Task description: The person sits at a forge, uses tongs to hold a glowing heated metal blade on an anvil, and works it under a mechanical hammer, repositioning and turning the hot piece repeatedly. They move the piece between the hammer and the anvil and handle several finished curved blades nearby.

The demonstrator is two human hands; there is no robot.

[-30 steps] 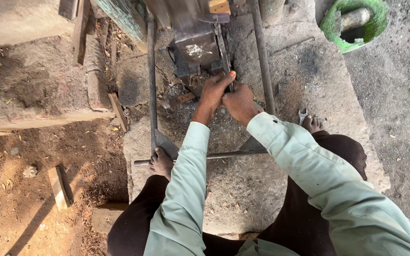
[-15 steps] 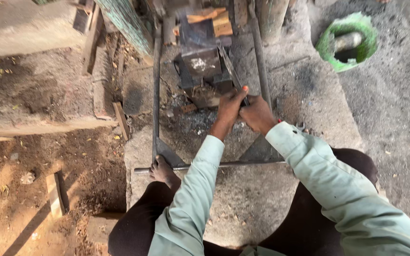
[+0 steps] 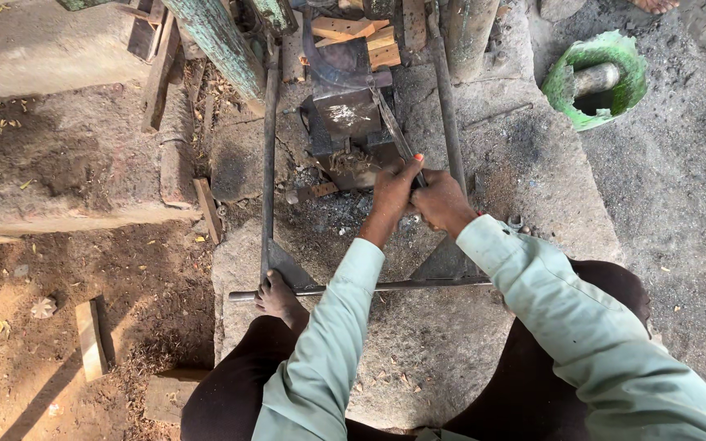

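Left hand (image 3: 391, 189) and right hand (image 3: 441, 201) are gripping together, fingers clamped on a thin metal rod (image 3: 395, 131) slanting up toward the dark metal block (image 3: 346, 114). Block is sitting between two long iron bars (image 3: 269, 155) on the stone slab (image 3: 451, 343). A bare foot (image 3: 275, 296) is pressing on the crossbar (image 3: 418, 285); a green ring (image 3: 594, 80) is lying well apart.

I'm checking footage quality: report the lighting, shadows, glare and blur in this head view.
Head view: daylight, soft over the stone slab; long hard shadows cross the dirt at lower left; mild glare on the metal block; left hand and right hand sharp, no motion blur; wide-angle bending at the edges.
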